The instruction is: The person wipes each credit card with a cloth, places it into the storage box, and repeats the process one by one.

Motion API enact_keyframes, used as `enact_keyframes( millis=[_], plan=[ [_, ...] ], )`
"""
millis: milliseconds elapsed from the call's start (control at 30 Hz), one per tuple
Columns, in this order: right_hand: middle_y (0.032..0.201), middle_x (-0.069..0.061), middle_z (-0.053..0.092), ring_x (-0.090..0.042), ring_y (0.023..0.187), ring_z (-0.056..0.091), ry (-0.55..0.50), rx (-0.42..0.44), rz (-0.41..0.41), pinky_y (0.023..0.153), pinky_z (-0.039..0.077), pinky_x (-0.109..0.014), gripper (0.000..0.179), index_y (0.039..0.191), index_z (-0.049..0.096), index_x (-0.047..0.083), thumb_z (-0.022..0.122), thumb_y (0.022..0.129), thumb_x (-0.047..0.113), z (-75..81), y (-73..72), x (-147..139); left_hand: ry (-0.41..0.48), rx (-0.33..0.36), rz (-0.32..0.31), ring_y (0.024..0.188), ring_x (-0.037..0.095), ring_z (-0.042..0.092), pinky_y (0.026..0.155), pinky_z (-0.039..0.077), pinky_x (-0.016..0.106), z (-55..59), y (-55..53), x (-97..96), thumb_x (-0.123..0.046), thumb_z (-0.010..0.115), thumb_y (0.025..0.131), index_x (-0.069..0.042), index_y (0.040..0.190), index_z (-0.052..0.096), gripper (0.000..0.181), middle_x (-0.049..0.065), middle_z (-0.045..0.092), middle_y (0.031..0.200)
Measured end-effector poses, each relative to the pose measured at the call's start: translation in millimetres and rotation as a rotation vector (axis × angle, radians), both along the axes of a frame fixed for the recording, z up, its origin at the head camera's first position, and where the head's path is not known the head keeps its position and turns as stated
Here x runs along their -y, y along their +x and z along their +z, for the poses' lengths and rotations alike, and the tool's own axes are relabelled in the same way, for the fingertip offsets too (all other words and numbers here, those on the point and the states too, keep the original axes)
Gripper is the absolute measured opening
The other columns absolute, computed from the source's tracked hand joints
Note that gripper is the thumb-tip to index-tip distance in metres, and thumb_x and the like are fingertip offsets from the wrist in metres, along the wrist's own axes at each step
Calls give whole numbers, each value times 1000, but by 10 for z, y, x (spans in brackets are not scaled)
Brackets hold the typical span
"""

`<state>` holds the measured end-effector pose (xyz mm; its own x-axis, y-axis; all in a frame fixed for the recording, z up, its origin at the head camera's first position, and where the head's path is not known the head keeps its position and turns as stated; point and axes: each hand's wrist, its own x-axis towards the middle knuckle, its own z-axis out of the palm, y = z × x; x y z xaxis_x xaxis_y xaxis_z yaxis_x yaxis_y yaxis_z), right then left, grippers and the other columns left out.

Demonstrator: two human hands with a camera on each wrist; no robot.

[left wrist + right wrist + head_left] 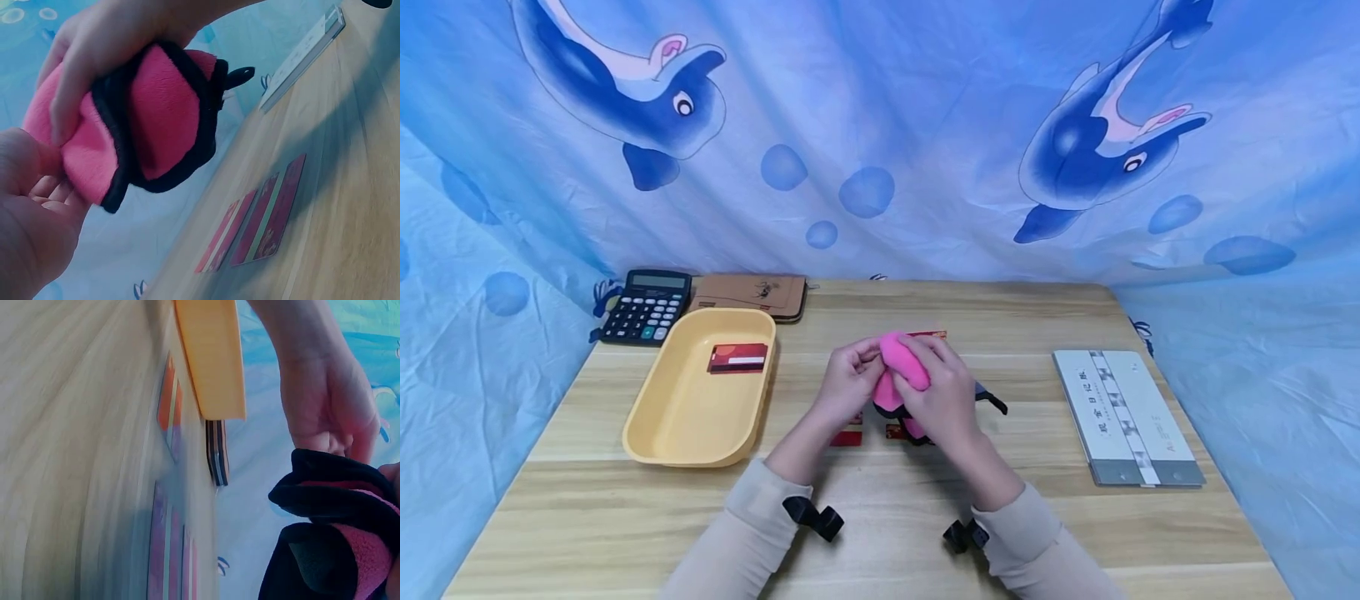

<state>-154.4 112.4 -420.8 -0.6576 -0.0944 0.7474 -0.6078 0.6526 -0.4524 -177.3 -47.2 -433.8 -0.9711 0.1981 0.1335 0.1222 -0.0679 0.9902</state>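
Observation:
Both hands hold a soft pink fleecy pouch (904, 361) with black edging above the middle of the table. My left hand (847, 379) pinches its left side between thumb and fingers. On the other side, my right hand (943, 392) grips it with curled fingers. The left wrist view shows folded pink cloth (165, 112), black borders and a small black loop (240, 77). Dark outer fabric (319, 562) faces the right wrist camera. Several red striped cards (847, 438) lie on the table beneath the hands, partly hidden in the head view.
A yellow tray (692, 425) at left holds red cards (737, 358). Behind it are a black calculator (647, 307) and a brown notebook (748, 296). A grey-white book (1123, 417) lies at right. A blue dolphin-print curtain (940, 167) hangs behind the table.

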Motion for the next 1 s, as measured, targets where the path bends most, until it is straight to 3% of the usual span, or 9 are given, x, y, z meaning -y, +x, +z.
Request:
enact_keyframes(
  millis=[133,300,467,600,733,867,1000],
  plan=[
    [105,-13,70,-29,86,71,5,5,-64,71,63,-44,38,115,75,4,85,78,7,-10,-44,-99,20,21,25,94,16,72,84,61,29,16,-17,35,1,58,100,9,127,63,29,26,70,114],
    [105,-14,71,-30,88,70,0,35,-127,72,62,-47,40,116,75,6,86,78,11,-49,-99,-254,4,47,60,97,19,72,85,61,29,33,-11,97,0,59,100,9,127,63,29,27,69,116],
    [106,-13,71,-31,87,71,-3,50,-159,69,61,-48,41,116,75,5,87,77,13,-82,-150,-381,41,103,111,96,22,74,85,61,33,25,-36,139,1,60,99,10,130,60,33,27,69,116],
    [107,-14,71,-32,90,71,-6,67,-178,72,61,-50,41,116,75,5,88,78,14,-77,-172,-446,95,122,174,85,19,73,82,62,33,18,-72,173,2,61,97,-4,139,58,42,26,71,109],
    [109,-16,71,-33,93,70,-33,75,-187,75,61,-50,42,117,75,4,87,78,12,-78,-181,-504,98,108,198,86,18,72,82,62,35,26,-76,201,1,60,98,-9,131,66,35,19,71,108],
    [108,-17,72,-33,94,70,-73,59,-179,76,61,-51,43,117,75,4,88,77,11,-84,-183,-553,62,85,180,91,15,72,82,62,33,23,-72,217,-1,59,100,0,121,71,24,16,69,119],
    [107,-17,72,-33,93,70,-100,49,-170,76,61,-51,44,116,75,3,89,76,11,-83,-174,-588,90,57,123,92,14,72,83,62,32,12,-70,231,2,49,101,5,124,68,30,18,65,130]
  ],
)
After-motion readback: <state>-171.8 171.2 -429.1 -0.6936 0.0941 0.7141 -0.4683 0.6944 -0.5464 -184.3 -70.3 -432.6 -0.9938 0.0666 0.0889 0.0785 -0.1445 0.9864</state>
